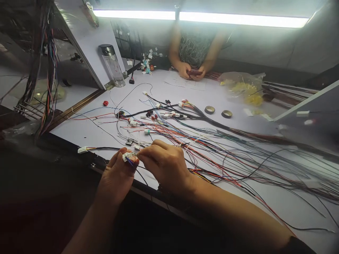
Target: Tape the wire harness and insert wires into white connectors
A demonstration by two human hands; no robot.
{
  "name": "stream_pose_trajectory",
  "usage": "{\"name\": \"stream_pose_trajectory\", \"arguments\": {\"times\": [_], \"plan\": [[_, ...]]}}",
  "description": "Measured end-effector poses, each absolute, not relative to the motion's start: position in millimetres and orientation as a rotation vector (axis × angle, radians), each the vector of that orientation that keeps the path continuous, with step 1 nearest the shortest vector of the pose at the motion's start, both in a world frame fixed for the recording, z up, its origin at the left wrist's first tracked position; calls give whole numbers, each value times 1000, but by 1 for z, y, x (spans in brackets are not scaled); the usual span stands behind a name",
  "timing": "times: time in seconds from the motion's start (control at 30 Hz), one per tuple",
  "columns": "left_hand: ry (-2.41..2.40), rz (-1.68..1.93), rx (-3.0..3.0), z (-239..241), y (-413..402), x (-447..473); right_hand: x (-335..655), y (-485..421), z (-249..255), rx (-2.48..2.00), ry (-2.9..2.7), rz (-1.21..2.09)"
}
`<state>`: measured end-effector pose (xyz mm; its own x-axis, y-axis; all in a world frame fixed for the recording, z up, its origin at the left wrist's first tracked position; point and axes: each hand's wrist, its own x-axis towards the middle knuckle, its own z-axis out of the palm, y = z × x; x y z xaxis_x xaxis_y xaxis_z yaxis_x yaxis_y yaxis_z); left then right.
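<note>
Near the table's front edge, my left hand (119,176) is closed around a white wire connector (127,156) with short blue wires on it. My right hand (165,162) is pinched at the connector's right side, on what looks like a thin wire end; the fingertips mostly hide it. To the left lies another white connector (82,150) on a black-sleeved cable that runs behind my left hand. Just beyond my hands, a wiring harness (206,120) with several white, black and red connectors is spread across the table.
Loose wires (238,173) cover the right side. Two tape rolls (209,109), a red connector (105,103), a glass bottle (113,67) and a bag of yellow parts (246,90) stand or lie around. Opposite, a person (196,49) holds a phone (194,72). Wire bundles (50,70) hang left.
</note>
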<state>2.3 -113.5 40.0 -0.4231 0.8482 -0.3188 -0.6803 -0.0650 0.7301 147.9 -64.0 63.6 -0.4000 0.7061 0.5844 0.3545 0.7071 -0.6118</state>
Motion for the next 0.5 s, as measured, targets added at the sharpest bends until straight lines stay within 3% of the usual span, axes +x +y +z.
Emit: {"name": "stream_pose_trajectory", "arguments": {"times": [0.5], "plan": [[1100, 1704, 345, 33, -114, 3, 160, -69, 79, -738, -2364, 93]]}}
